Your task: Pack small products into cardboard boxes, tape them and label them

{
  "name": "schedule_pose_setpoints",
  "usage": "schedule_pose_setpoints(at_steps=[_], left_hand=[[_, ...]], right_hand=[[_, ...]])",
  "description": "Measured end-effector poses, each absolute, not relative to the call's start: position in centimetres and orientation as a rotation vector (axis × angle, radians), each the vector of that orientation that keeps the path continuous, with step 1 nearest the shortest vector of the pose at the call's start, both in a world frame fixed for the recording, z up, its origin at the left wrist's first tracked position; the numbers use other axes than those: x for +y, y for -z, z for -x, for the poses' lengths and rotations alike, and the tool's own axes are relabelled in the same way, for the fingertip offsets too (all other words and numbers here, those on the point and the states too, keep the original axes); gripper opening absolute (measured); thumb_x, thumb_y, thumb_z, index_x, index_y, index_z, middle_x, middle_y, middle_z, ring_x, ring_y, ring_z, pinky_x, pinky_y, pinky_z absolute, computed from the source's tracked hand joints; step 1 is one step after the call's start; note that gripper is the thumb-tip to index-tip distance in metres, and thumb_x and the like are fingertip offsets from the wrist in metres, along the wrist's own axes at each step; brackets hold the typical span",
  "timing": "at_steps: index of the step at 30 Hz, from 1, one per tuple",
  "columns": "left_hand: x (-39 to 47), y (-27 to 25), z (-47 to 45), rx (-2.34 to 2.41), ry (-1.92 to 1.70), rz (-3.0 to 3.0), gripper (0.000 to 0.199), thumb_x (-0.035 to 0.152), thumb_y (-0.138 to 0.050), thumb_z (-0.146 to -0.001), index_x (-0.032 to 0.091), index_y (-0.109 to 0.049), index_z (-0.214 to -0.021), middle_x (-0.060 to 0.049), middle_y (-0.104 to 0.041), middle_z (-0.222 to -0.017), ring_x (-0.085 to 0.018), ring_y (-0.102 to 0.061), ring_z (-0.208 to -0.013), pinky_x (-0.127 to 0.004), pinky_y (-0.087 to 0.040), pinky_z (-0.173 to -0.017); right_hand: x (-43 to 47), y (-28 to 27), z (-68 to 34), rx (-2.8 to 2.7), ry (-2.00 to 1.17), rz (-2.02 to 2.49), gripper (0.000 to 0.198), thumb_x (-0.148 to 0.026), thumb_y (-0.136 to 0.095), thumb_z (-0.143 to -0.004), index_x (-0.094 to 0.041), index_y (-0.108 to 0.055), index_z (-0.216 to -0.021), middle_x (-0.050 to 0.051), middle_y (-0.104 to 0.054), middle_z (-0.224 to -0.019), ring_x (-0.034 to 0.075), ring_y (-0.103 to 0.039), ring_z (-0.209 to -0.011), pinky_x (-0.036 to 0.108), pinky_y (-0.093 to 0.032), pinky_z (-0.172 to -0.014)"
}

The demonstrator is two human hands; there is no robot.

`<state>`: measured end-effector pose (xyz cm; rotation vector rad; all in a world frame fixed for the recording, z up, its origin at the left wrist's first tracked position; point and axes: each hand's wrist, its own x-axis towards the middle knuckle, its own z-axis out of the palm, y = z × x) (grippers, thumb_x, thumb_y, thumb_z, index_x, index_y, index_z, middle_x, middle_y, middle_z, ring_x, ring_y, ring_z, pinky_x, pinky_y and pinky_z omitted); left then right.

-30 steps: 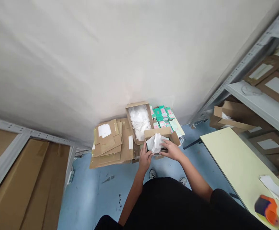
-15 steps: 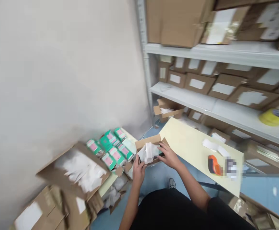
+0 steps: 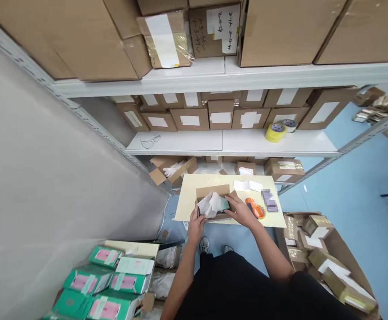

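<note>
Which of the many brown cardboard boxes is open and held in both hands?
The small open brown cardboard box with white paper inside, on the pale yellow table; the shelf boxes are closed.

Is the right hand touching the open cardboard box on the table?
Touching. The head view shows the right hand resting on the right edge of the open cardboard box, with no gap visible.

Both hands are gripping a small open cardboard box (image 3: 213,195) with white packing (image 3: 210,205) inside, left hand (image 3: 196,224) at its left side, right hand (image 3: 241,211) at its right. Box is sitting over pale yellow table (image 3: 189,209), orange tape dispenser (image 3: 255,208) just beside right hand.
</note>
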<state>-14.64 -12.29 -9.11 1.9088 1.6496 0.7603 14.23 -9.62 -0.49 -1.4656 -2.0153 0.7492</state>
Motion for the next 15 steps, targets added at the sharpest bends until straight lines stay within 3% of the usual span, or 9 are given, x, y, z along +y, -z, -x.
schedule_pose_setpoints(at_steps=[11,13,15], left_hand=[[-2.5,14.6,15.8,1.420,-0.624,-1.851,0.008,0.019,-0.067,-0.087,0.017,-0.074,-0.084,-0.011,-0.048,-0.162,-0.041,-0.044,-0.147,-0.060,-0.043,-0.118],[-2.0,15.4,16.9,1.385,-0.607,-1.834,0.006,0.021,-0.072,-0.086,0.017,-0.074,-0.090,-0.012,-0.047,-0.163,-0.042,-0.045,-0.147,-0.059,-0.043,-0.118],[-1.9,16.2,17.9,1.386,-0.649,-1.779,0.023,0.023,-0.074,-0.086,0.016,-0.073,-0.109,-0.015,-0.044,-0.165,-0.042,-0.043,-0.149,-0.056,-0.042,-0.119]], right_hand=[[-8.6,5.0,-10.0,-1.797,-0.779,1.823,0.075,-0.031,-0.072,-0.090,-0.026,-0.045,-0.160,0.017,-0.035,-0.170,0.035,-0.032,-0.158,0.055,-0.037,-0.124],[-8.3,5.7,-9.3,-1.788,-0.811,1.866,0.077,-0.030,-0.073,-0.088,-0.026,-0.045,-0.160,0.016,-0.033,-0.171,0.035,-0.031,-0.159,0.055,-0.036,-0.125],[-8.1,6.2,-8.6,-1.783,-0.845,1.909,0.079,-0.028,-0.074,-0.086,-0.026,-0.044,-0.160,0.015,-0.031,-0.172,0.035,-0.032,-0.159,0.054,-0.036,-0.125]])
